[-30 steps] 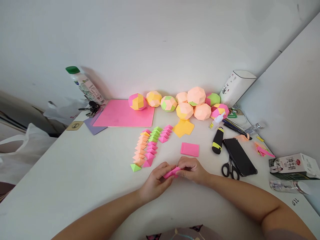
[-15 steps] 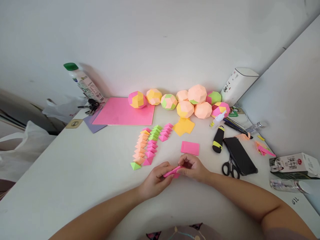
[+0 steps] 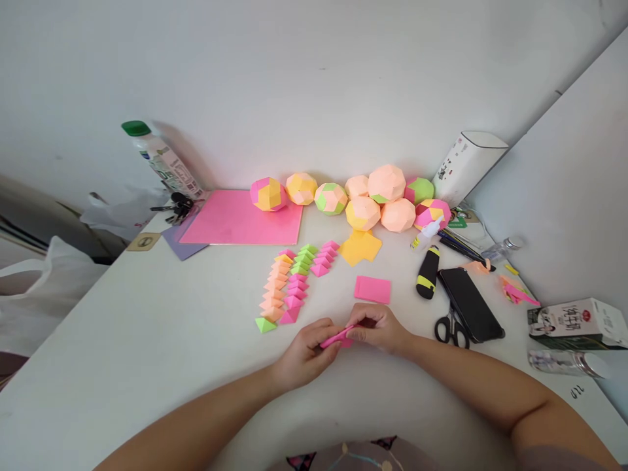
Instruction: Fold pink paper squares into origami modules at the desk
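Note:
A small folded piece of pink paper (image 3: 335, 338) is pinched between both hands, close to the table's front. My left hand (image 3: 308, 351) has thumb and fingers closed on its left end. My right hand (image 3: 377, 327) grips the right end, its fingertips partly hidden. Just beyond the right hand lies a flat stack of pink paper (image 3: 373, 290). To the left stand rows of small folded paper pieces: orange ones (image 3: 275, 286), green ones (image 3: 304, 260) and pink ones (image 3: 296, 294). Yellow paper squares (image 3: 360, 247) lie farther back.
Several faceted paper balls (image 3: 387, 184) line the wall, one on a pink sheet (image 3: 235, 222). On the right are a glue bottle (image 3: 428, 233), a black-and-yellow cutter (image 3: 428, 273), scissors (image 3: 452, 328), a phone (image 3: 471, 304) and a carton (image 3: 574, 324). A green-capped bottle (image 3: 167, 163) leans back left.
The fingers of my right hand have shifted slightly left along the pink paper's edge. My left hand keeps its hold, and the things on the table stay put.

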{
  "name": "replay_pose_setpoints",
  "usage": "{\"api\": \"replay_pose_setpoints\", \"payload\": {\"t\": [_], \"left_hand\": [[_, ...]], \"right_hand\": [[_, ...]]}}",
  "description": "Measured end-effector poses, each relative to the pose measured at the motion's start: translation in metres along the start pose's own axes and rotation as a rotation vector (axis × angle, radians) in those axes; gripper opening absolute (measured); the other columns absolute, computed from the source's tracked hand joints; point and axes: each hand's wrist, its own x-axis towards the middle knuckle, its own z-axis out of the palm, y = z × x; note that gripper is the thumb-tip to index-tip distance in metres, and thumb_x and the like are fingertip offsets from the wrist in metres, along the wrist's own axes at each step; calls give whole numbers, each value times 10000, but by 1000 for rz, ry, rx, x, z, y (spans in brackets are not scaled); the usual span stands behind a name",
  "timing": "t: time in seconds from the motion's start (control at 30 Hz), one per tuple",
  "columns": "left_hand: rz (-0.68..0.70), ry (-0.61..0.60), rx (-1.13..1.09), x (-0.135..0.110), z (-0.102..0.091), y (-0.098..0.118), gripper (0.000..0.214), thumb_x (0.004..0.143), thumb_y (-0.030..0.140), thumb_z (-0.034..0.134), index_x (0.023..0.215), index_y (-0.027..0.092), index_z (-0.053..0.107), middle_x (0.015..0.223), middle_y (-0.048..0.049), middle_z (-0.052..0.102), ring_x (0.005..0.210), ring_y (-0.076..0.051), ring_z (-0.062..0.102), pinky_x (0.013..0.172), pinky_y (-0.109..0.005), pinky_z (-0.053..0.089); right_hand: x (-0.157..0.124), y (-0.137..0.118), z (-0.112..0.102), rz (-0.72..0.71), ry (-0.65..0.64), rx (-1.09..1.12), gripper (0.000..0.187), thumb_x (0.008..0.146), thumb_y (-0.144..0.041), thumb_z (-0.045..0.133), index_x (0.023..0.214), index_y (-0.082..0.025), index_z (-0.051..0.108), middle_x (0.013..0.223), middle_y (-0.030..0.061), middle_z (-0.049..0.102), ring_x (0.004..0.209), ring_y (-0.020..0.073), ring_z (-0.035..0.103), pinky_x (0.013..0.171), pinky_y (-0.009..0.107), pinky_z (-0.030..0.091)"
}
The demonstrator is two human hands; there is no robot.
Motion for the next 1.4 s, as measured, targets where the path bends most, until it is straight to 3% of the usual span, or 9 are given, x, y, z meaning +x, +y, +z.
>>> {"api": "replay_pose_setpoints", "payload": {"t": [0.43,0.6,0.83,1.07,1.23,1.4], "left_hand": [[44,-4,59,2,1,5,303,943,250,396,1019,165,677,636,-11,518,590,-128,476,558,-230,400],[-1,30,39,0,2,2,279,926,263,433,987,158,685,668,-28,552,613,-137,511,569,-241,421],[-188,210,-239,0,5,-6,185,848,301,574,937,157,649,790,-44,606,652,-131,552,562,-231,447],[-221,147,-322,1,6,-4,197,829,308,606,938,153,657,838,-66,666,756,-174,640,648,-275,499],[-276,253,-351,0,9,-8,242,784,338,663,934,151,630,737,-27,634,597,-120,569,519,-224,442],[-234,238,-362,3,7,-3,224,802,363,652,801,139,647,660,-1,583,549,-91,494,494,-208,394]], "right_hand": [[2,2,-1,-52,-1,100,96,721,-255,766,738,-171,723,681,10,602,612,92,556,553,210,437],[2,-2,-1,-14,1,99,138,729,-275,757,721,-153,693,683,7,586,601,89,537,555,216,422],[-3,-6,3,9,30,-36,258,839,-379,626,755,-148,548,688,-14,515,548,67,443,504,197,372],[-4,-1,6,-51,29,-260,231,831,-373,634,865,-146,659,752,44,644,610,105,540,542,220,441],[-5,1,6,-34,51,-168,237,821,-372,648,849,-143,703,685,35,657,506,85,534,469,202,439],[-5,2,5,14,41,-141,244,807,-374,662,827,-133,699,622,20,631,464,77,516,441,195,431]]}}
